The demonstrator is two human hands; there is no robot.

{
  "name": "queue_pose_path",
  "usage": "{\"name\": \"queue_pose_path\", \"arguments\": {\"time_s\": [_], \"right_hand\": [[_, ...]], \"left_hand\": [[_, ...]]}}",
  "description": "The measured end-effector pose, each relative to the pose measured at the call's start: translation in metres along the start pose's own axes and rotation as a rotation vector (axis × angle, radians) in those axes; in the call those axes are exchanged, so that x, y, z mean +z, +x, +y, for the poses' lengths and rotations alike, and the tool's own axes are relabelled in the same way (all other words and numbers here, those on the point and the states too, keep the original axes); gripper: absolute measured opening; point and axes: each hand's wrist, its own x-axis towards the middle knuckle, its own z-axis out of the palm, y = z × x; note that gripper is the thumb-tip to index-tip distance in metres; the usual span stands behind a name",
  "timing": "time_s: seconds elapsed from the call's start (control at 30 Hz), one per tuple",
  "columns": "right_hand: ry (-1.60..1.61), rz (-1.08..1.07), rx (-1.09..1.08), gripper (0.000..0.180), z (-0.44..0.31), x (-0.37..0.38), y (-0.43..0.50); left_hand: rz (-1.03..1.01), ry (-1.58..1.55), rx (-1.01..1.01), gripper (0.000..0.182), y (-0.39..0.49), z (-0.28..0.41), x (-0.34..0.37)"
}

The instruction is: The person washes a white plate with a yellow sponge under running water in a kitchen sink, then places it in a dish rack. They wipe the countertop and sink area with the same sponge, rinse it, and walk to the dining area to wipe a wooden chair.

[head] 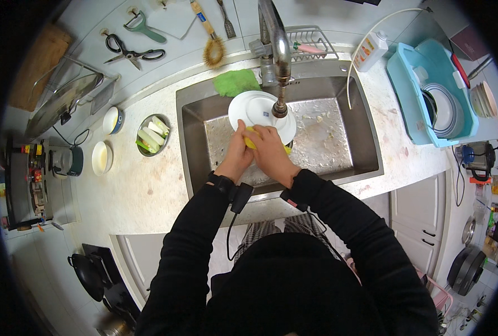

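Over the stainless steel sink (360, 151), my left hand (237, 154) and my right hand (272, 149) are close together, gripping a yellow cloth or sponge (249, 142) between them. Most of it is hidden by my fingers. Just beyond my fingers are white plates (249, 107), overlapping, the front one bearing a small blue mark. My hands cover their near edge, so I cannot tell whether I touch them. The metal faucet (280, 63) hangs above the plates, its nozzle just over their right part.
A green cloth (237, 82) lies on the sink's back rim. Left on the counter (148, 201) are a metal bowl of cut green-white vegetables (152, 135) and two bowls. At right stand a white bottle (370, 50) and a blue dish basin (408, 96). Scissors (133, 52) hang behind.
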Motion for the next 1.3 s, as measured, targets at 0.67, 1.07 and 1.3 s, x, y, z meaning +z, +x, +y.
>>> {"name": "queue_pose_path", "arguments": {"time_s": [0.67,1.07,1.3], "right_hand": [[0.849,0.011,0.781,0.031,0.11,-0.075,0.008],[1.093,-0.009,0.926,0.043,0.08,-0.099,-0.003],[0.462,0.042,0.651,0.041,0.067,-0.086,-0.009]], "left_hand": [[-0.247,0.279,-0.144,0.053,-0.02,0.039,-0.023],[0.694,1.161,0.568,0.044,0.08,-0.03,-0.002],[0.415,0.733,0.091,0.068,0.08,-0.063,0.067]]}}
